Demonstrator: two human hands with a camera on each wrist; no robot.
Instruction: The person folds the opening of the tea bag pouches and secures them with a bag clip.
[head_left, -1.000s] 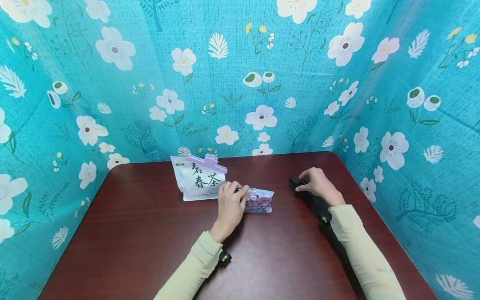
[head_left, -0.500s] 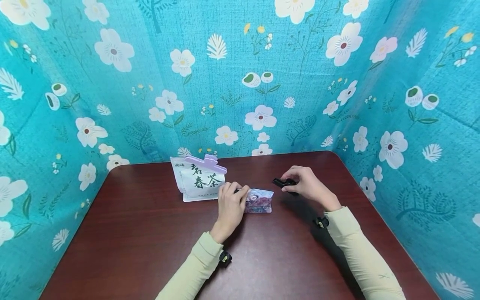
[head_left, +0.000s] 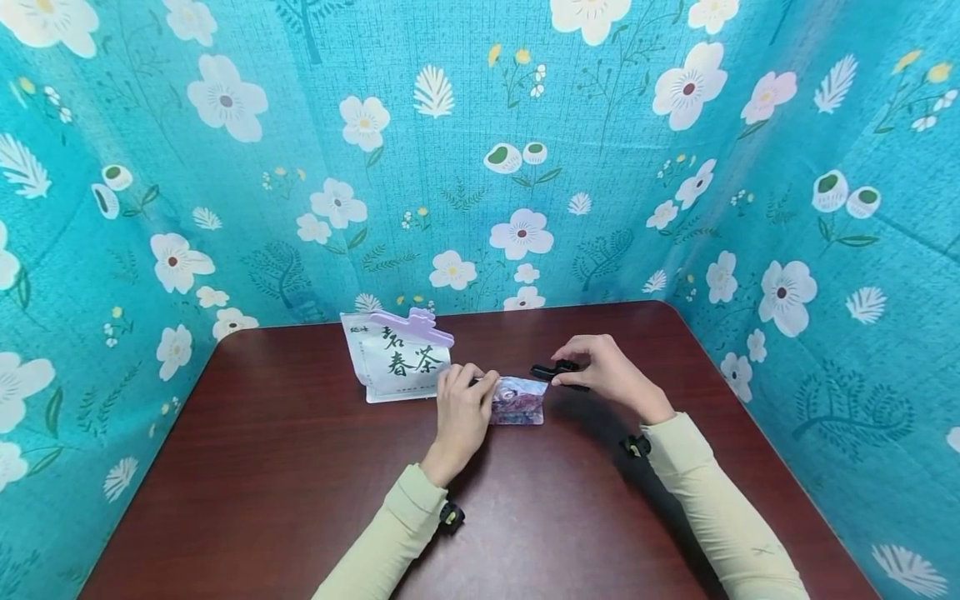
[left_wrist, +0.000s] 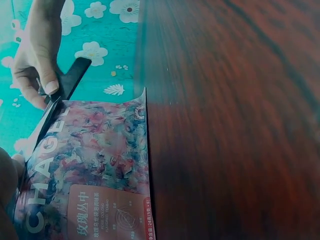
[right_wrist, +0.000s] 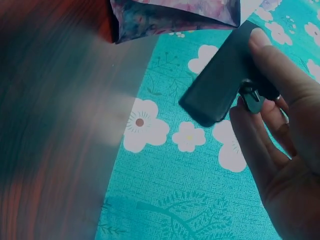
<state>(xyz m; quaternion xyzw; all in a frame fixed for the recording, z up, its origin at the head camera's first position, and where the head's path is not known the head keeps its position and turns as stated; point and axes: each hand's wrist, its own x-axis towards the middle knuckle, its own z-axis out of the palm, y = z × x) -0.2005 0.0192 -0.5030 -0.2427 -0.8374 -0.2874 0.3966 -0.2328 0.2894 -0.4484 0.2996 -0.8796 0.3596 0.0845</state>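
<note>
My left hand (head_left: 462,417) holds the folded top of a flower-patterned tea pouch (head_left: 519,406), which rests on the table. In the left wrist view, printed lettering runs along the pouch (left_wrist: 107,145), and part of the hand shows at the left edge. Just right of the pouch, my right hand (head_left: 613,372) pinches a black bag clip (head_left: 553,371) between thumb and fingers. The right wrist view shows the clip's long flat bar (right_wrist: 220,75) close to the pouch's end (right_wrist: 175,17); whether they touch is unclear.
Behind my left hand stands a white tea bag (head_left: 401,367) with dark green characters, a purple clip (head_left: 414,326) across its top. The dark red-brown table (head_left: 247,467) is bordered by a turquoise flowered curtain (head_left: 315,150).
My right hand has carried the black bag clip leftward, from the table's right side to the pouch's right end. The left hand and the pouch look still.
</note>
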